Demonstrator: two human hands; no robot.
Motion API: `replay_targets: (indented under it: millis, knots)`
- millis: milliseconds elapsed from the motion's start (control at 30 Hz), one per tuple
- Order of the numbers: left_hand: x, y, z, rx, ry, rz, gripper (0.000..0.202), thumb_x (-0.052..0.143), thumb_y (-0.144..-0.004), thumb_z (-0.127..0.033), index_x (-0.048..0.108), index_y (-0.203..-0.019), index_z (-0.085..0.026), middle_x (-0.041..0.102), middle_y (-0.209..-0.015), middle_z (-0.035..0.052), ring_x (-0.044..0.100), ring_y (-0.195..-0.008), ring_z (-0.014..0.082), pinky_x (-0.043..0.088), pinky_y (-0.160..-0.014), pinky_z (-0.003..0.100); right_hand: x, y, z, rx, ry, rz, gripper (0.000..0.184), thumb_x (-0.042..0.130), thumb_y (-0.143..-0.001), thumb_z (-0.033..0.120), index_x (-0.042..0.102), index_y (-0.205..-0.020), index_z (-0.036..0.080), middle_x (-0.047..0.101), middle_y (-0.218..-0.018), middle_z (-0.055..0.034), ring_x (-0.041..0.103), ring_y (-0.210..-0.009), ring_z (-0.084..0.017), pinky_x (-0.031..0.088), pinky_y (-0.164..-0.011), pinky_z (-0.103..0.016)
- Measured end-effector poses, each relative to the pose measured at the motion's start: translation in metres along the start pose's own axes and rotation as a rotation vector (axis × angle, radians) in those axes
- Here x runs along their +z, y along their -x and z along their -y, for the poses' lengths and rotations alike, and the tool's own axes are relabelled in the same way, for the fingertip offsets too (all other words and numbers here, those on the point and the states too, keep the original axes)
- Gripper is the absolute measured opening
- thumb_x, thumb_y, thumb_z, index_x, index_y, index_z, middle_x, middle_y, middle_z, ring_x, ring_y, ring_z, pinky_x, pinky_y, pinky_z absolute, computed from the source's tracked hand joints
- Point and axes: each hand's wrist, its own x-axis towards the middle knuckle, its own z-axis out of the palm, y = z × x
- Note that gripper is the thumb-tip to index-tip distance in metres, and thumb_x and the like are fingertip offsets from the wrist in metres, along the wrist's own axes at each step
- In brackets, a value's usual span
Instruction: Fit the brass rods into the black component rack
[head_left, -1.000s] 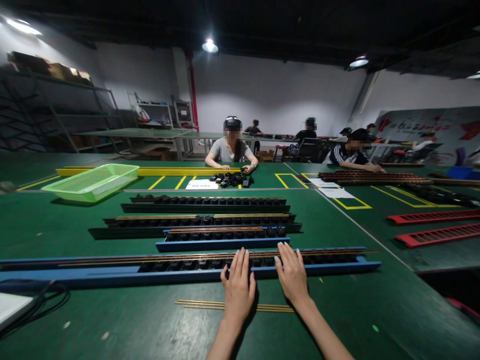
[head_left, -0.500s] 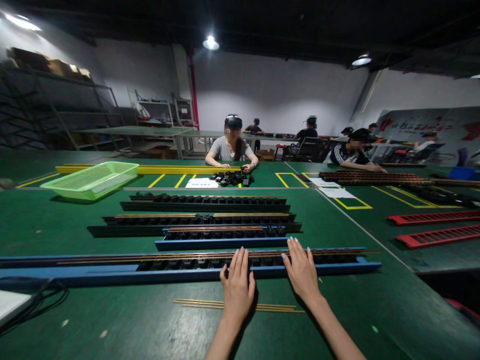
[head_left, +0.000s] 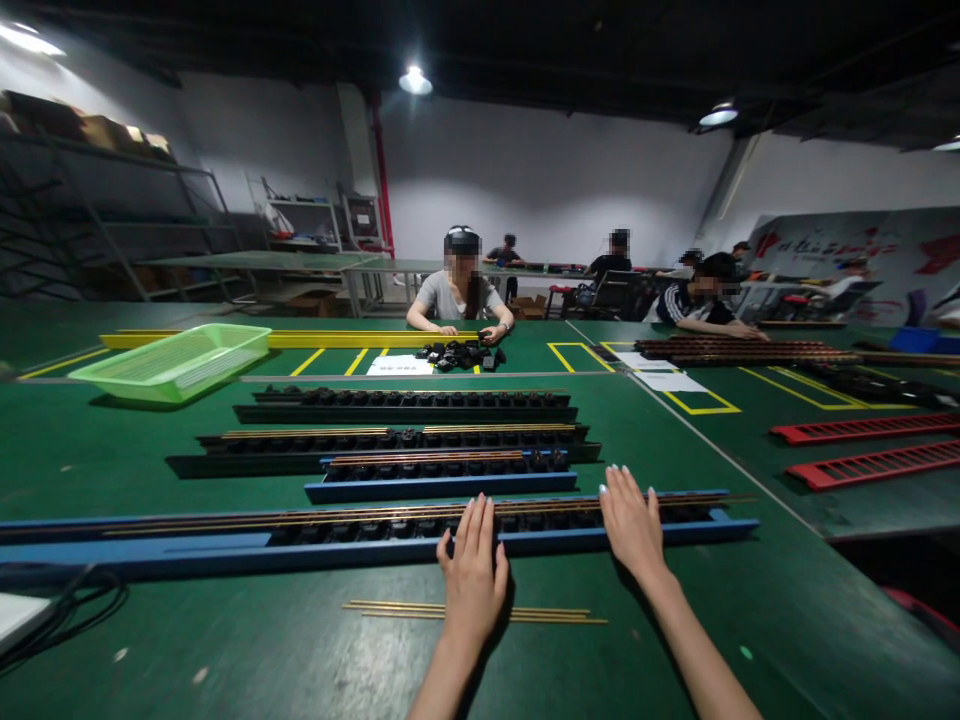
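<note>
Long blue channel (head_left: pixel 375 553) is laid crosswise on the green counter (head_left: pixel 262 640), in front of both hands. A row of black parts (head_left: pixel 360 531) is held inside it, with thin brass rods (head_left: pixel 555 507) laid along the top. Left hand (head_left: pixel 474 575) is placed palm down over the rods near mid-channel; fingers stretched out, mostly together, thumb apart. Right hand (head_left: pixel 634 525) is placed farther right over the same channel; fingers extended, nothing clamped, outer ones slightly spread. Whether the rods are pressed by either hand cannot be told. Loose brass rods (head_left: pixel 405 606) are left on the counter, partly hidden by the left arm. Shorter blue channel (head_left: pixel 442 488) is set just behind. Green basket (head_left: pixel 214 373) is seen far left; seated person (head_left: pixel 450 295) seen opposite.
</note>
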Motion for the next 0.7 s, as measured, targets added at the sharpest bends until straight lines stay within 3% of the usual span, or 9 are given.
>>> replay_targets:
  millis: [200,400,533,700]
  knots:
    - [-0.001,0.0,0.0,0.005,0.006,0.004,0.058,0.041,-0.091,-0.022,0.024,-0.147,-0.027,0.047,-0.143,0.0058,0.043,-0.13,0.0185,0.023,-0.103,0.04,-0.003,0.0,0.001,0.013,0.01,0.038,0.064,0.009,-0.095,0.04,0.043,-0.139,0.007,0.044,-0.143,-0.0136,0.032,-0.138,-0.023,0.019,-0.112,-0.052]
    - [0.002,0.0,0.001,0.01,0.015,-0.029,0.06,0.041,-0.091,-0.021,0.021,-0.147,-0.026,0.046,-0.144,0.004,0.042,-0.13,0.0164,0.021,-0.103,0.039,-0.015,-0.015,-0.033,0.057,0.044,0.067,0.067,0.004,-0.094,0.044,0.034,-0.144,0.011,0.035,-0.15,-0.0091,0.024,-0.141,-0.021,0.013,-0.113,-0.054]
    - [0.002,-0.001,0.001,0.015,0.017,-0.036,0.062,0.041,-0.091,-0.021,0.017,-0.148,-0.027,0.046,-0.144,0.0035,0.043,-0.13,0.0166,0.022,-0.102,0.04,-0.008,-0.018,-0.052,0.089,0.063,0.104,0.066,0.005,-0.094,0.041,0.043,-0.138,0.012,0.043,-0.145,-0.0102,0.029,-0.139,-0.021,0.016,-0.113,-0.053]
    - [0.001,-0.001,0.0,0.021,0.013,-0.04,0.063,0.041,-0.091,-0.021,0.015,-0.148,-0.028,0.047,-0.143,0.004,0.044,-0.129,0.0178,0.023,-0.102,0.04,0.001,-0.015,-0.055,0.071,0.06,0.123,0.063,0.008,-0.093,0.039,0.046,-0.136,0.013,0.048,-0.142,-0.0098,0.029,-0.139,-0.022,0.017,-0.112,-0.053]
